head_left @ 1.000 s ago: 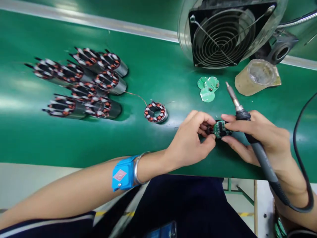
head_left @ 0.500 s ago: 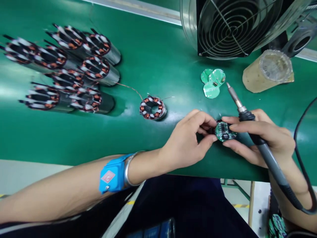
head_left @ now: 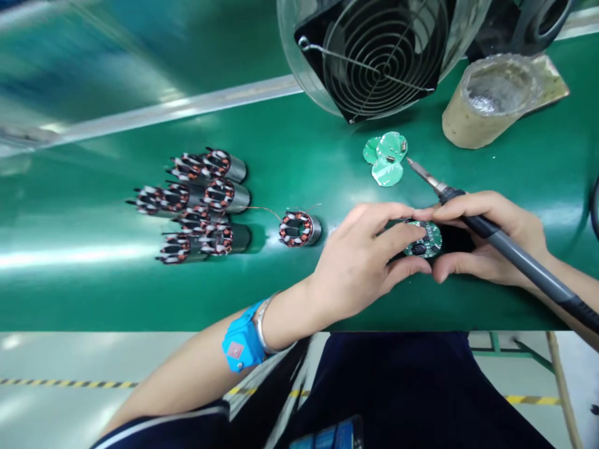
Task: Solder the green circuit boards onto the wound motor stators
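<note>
My left hand (head_left: pixel 362 265) and my right hand (head_left: pixel 486 240) meet over a small round green circuit board (head_left: pixel 425 240) seated on a dark stator. The fingers of both hands pinch its edges. My right hand also grips a soldering iron (head_left: pixel 496 234), its tip pointing up and left toward loose green boards (head_left: pixel 386 159). A blue wrist strap (head_left: pixel 241 343) sits on my left wrist.
A single wound stator (head_left: pixel 299 229) lies left of my hands, and several more stators (head_left: pixel 201 202) are piled farther left on the green belt (head_left: pixel 93 280). A black fan (head_left: pixel 374 53) and a tan solder-sponge holder (head_left: pixel 496 96) stand at the back.
The view swung, so everything sits shifted in frame. My left fingers now lie further over the board, and the soldering iron is tilted lower and flatter.
</note>
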Motion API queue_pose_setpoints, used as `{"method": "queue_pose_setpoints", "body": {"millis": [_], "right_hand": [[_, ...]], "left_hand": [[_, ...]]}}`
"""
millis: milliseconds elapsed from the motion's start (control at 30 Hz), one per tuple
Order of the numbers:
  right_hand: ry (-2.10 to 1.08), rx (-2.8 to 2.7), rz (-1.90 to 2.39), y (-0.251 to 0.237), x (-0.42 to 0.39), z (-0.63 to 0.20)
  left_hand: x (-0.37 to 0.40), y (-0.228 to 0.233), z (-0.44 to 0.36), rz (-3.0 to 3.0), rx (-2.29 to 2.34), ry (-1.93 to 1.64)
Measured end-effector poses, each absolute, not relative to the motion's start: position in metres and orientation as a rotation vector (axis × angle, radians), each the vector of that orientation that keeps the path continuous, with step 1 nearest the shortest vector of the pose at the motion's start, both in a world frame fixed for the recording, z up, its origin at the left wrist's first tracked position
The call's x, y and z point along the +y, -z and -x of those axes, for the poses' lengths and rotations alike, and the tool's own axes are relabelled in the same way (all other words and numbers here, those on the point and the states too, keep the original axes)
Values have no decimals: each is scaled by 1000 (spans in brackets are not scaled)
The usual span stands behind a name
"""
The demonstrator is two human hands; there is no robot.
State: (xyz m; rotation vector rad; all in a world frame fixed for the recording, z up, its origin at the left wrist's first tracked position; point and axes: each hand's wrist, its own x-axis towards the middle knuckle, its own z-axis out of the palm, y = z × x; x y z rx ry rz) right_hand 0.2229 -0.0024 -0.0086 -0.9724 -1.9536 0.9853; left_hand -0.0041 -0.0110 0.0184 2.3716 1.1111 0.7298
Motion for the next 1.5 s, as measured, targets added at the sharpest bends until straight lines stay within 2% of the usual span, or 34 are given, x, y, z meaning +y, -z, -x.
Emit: {"method": "queue_pose_setpoints", "body": {"millis": [100, 300, 700, 900, 1100, 1267, 1500], "right_hand": [[-984, -1995, 950, 10, -6, -224], [-742, -2018, 1080, 12, -19, -207], [-766, -2012, 1133, 12, -22, -201], [-756, -1989, 1187, 10, -30, -197], [-483, -2143, 1100, 13, -42, -191], [-479, -2062, 1193, 16, -40, -193], [-490, -2003, 1304, 16, -39, -197]], "left_hand": [[-10, -24, 3, -2430, 1131, -659], [-8, -26, 1, -2495, 1113, -644], [-3, -30, 7, -2487, 1064, -614], [-7, -20, 3, -2512, 1088, -719], [-13, -15, -4, -2474, 1151, -720], [-6, -13, 12, -2171, 1011, -748], [-4, -3, 15, -1450, 1158, -657]]}}
